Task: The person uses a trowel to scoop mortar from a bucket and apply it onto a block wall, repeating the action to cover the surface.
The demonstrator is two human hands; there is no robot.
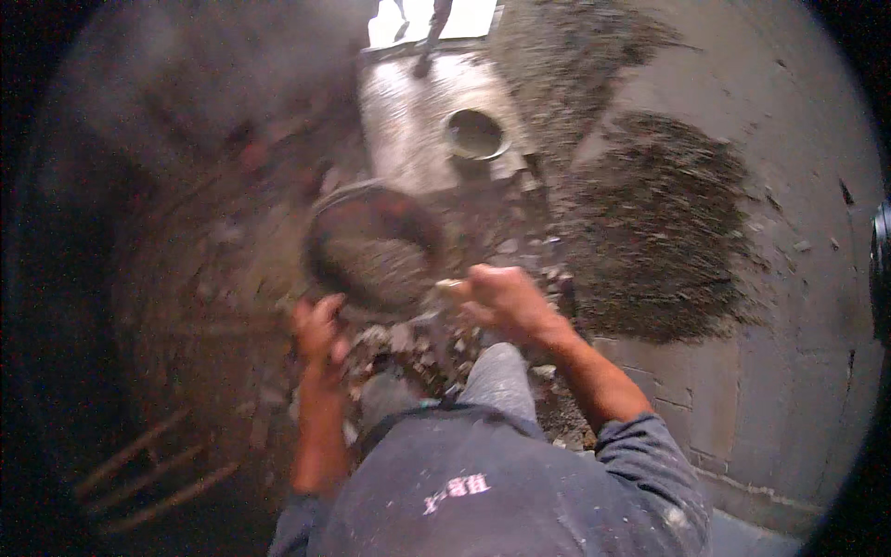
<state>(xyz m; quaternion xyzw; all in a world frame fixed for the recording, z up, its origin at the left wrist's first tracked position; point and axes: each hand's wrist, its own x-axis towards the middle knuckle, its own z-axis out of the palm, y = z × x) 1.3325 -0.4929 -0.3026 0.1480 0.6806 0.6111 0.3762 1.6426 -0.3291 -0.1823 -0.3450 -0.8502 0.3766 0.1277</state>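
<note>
We look down past a dark shirt (418,506) and grey trousers (501,379) at two bare hands, set apart on either side of a dark round tub (422,221) just ahead of the knees. Inside the tub lies a grey, mortar-like mix (376,265). The right hand (506,302) is closed around a short pale handle (451,288) beside the tub's near right edge; the tool's other end is too blurred for us to make out. The left hand (318,332) curls by the near left rim, perhaps to steady it, though we cannot tell whether it touches. The tub probably sits this close so that both hands reach it easily, and the handle points inward, which would suit working over the mix. Broken rubble (399,342) covers the ground around the legs. To the right a smooth grey wall (780,158) curves through the fisheye view, bearing a rough, dark patch of wet-looking material (654,241). Farther ahead, a pale bucket (450,139) stands on a light strip of floor (408,111) leading to a bright opening (473,20). The left side is dim and hazy, with thin wooden slats (148,478) low in the corner.
</note>
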